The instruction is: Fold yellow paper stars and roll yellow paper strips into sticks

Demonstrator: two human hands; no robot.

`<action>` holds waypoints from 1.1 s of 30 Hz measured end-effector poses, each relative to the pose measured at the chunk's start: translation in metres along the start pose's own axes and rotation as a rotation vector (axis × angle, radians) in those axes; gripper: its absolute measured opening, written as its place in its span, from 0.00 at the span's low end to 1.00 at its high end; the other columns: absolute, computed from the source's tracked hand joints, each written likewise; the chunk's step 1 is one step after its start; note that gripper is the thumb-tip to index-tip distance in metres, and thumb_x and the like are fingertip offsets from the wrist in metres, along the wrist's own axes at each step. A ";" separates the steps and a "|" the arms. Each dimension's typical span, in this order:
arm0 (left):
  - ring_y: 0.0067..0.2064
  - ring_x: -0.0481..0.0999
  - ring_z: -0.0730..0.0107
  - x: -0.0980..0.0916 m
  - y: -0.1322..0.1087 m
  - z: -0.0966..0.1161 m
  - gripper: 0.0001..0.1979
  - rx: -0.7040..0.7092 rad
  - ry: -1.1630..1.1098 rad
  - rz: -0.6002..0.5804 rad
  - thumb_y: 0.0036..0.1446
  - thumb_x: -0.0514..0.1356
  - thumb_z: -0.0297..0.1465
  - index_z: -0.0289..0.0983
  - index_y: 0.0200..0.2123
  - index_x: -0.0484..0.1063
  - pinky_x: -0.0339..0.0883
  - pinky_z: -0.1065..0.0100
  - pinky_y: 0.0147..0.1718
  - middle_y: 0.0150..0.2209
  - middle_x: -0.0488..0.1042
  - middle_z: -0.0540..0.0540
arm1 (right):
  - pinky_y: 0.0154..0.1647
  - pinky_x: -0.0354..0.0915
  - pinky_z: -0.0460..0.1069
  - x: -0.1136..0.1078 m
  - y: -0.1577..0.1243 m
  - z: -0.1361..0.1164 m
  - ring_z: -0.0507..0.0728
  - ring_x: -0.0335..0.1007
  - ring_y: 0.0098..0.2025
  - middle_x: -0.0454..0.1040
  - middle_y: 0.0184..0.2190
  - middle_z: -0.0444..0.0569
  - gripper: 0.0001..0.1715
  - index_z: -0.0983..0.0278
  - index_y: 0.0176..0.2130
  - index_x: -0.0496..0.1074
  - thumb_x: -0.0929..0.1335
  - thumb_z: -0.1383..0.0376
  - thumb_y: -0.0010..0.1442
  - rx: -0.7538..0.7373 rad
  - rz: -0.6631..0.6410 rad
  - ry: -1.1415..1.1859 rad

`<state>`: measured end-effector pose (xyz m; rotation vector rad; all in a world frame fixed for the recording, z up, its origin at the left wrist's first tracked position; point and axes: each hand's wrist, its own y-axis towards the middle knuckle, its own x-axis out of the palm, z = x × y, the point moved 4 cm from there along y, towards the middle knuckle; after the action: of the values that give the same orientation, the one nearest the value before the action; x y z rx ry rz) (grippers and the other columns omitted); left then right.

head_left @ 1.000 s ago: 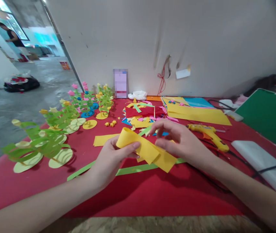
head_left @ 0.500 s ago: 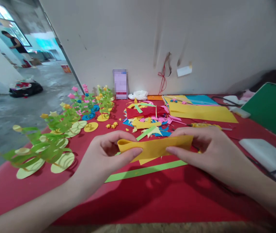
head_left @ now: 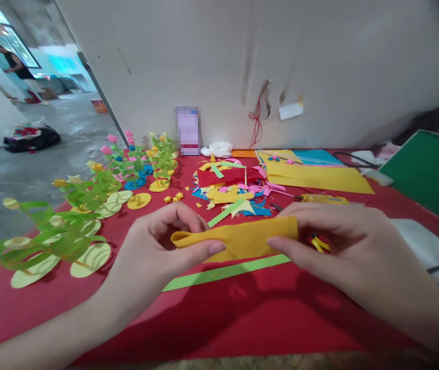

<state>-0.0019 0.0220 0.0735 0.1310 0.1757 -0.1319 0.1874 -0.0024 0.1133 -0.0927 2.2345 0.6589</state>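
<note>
The left hand's (head_left: 161, 246) and right hand's (head_left: 333, 241) fingers pinch the yellow strip (head_left: 250, 237) above the desk (head_left: 250, 324), and I'd say matching its edges before creasing its looped left end keeps it straight.

No readable text or labels.
</note>
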 end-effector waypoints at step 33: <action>0.24 0.64 0.77 0.001 0.000 0.002 0.11 0.034 -0.006 -0.018 0.39 0.66 0.31 0.39 0.20 0.64 0.59 0.81 0.19 0.23 0.65 0.54 | 0.20 0.61 0.45 -0.003 -0.002 0.006 0.52 0.67 0.24 0.73 0.23 0.43 0.10 0.60 0.21 0.69 0.66 0.62 0.52 0.051 -0.048 0.046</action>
<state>-0.0006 0.0220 0.0755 0.1632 0.1687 -0.1533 0.1935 -0.0016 0.1113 -0.1375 2.2846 0.5792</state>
